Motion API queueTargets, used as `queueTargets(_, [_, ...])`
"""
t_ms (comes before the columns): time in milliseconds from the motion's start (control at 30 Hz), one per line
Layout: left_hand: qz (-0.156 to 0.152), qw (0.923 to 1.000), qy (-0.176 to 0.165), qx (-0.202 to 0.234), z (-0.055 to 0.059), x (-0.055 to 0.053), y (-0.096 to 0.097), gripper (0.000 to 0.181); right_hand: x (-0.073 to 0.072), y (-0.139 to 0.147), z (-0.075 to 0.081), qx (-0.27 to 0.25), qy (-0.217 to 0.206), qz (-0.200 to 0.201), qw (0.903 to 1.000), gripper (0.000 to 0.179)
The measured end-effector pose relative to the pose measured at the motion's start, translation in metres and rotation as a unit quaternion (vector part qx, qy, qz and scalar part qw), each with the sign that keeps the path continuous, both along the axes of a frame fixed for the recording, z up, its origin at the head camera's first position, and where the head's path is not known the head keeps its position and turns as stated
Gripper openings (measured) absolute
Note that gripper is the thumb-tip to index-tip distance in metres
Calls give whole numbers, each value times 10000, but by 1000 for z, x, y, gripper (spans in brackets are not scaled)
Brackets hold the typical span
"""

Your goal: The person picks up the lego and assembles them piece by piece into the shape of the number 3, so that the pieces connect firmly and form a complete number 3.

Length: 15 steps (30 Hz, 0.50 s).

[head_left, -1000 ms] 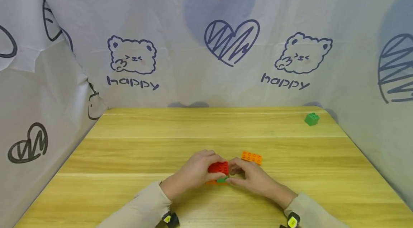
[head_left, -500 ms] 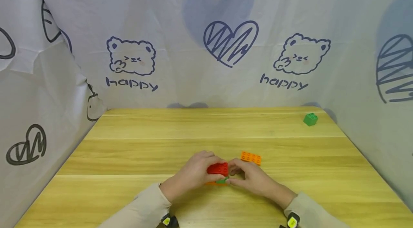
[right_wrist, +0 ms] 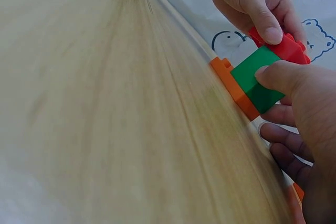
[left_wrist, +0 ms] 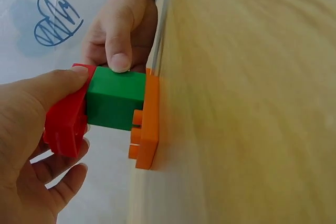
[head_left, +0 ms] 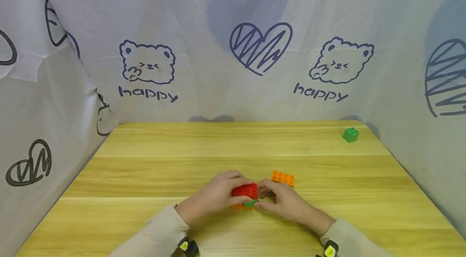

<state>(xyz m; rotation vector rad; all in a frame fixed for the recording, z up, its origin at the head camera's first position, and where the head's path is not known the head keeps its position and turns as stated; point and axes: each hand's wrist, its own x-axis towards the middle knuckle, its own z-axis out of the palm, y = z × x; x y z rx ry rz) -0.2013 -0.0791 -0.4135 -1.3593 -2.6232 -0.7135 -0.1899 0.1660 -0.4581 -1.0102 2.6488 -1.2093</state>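
At the front middle of the table, a red building brick (head_left: 244,190) lies against the top of a green brick (left_wrist: 115,98), overhanging it toward the left. Beneath the green one is a flat orange brick (left_wrist: 150,129), its bare studs showing at one end. My left hand (head_left: 214,194) holds the red brick between thumb and fingers. From the other side, my right hand (head_left: 285,203) pinches the green brick, its thumb (right_wrist: 273,77) pressed on one face. The right hand's other fingers curl loosely below, and the far face of the green brick is hidden.
Just behind the right hand lies another orange brick (head_left: 283,178), studs up. A second green brick (head_left: 350,135) stands near the table's (head_left: 182,140) back right corner. Printed white cloth (head_left: 207,87) hangs around the back and sides.
My left hand and forearm have shifted slightly left, so a little more of the green brick shows beneath the thumb. The right hand stays almost still, and both grips hold.
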Motion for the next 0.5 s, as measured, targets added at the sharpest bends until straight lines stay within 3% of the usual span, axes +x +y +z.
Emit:
queueTargets(300, [116, 9996, -140, -233, 6, 0, -5, 44, 0, 1, 0, 4, -7, -25, 10000, 37])
queueTargets(500, [172, 9996, -27, -199, 5, 0, -4, 41, 1, 1, 1, 81, -4, -57, 10000, 38])
